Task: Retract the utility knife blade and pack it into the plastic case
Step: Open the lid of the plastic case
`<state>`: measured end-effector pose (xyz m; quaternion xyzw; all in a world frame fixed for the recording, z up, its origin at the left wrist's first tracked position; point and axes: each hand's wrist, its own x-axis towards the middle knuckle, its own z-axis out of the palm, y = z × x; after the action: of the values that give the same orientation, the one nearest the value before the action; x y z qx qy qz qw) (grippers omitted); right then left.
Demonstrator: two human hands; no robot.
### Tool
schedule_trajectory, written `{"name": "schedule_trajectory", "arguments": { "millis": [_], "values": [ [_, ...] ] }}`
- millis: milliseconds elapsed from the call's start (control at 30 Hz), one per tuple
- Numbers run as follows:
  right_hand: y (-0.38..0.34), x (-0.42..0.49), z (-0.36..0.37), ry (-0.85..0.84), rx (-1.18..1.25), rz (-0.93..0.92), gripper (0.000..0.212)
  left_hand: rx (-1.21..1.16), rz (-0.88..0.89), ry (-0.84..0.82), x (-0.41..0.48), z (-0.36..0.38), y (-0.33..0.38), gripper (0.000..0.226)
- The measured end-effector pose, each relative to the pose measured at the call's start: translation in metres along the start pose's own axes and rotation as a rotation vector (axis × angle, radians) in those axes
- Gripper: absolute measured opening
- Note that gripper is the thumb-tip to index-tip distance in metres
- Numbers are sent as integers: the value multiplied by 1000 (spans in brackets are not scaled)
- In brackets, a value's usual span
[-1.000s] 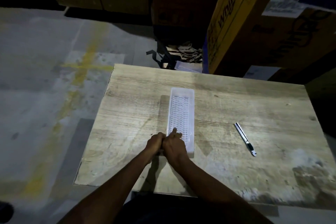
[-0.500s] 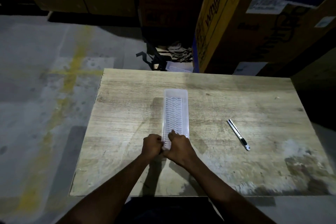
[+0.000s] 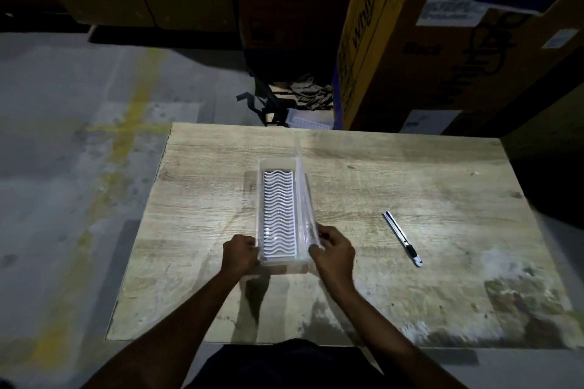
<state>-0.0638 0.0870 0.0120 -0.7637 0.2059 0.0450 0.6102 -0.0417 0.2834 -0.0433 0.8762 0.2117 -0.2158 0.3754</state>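
Bare left hand (image 3: 241,251) clamped on near-left wall of clear plastic case (image 3: 278,215); bare right hand (image 3: 333,249) pinching near end of transparent lid (image 3: 306,199), raised on edge along case's right side. White wave-patterned insert (image 3: 279,210) exposed in case floor. Case lengthwise at centre of pale wood-grain surface (image 3: 426,174). Utility knife (image 3: 402,238) flat on surface, well apart to right of case, silver end farther, black end nearer; blade position too small to tell. Brown cardboard boxes (image 3: 426,41) beyond far edge; grey concrete floor (image 3: 63,136) at left.
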Motion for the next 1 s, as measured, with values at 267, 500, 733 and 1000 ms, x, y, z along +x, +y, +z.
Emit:
{"name": "schedule_trajectory", "arguments": {
  "millis": [267, 500, 733, 1000],
  "values": [
    [65, 43, -56, 117, 105, 299, 29, -89, -61, 17, -14, 8, 8, 11],
    [96, 56, -85, 38, -679, 3, 16, -56, -94, -40, -20, 22, 5, 12],
    [109, 63, -91, -106, -1036, -87, 11, -115, -110, 24, -30, 37, 14, 5],
    [93, 94, -109, -36, -951, -103, 16, -180, -179, 99, -29, 49, 17, 18]
  ]
}}
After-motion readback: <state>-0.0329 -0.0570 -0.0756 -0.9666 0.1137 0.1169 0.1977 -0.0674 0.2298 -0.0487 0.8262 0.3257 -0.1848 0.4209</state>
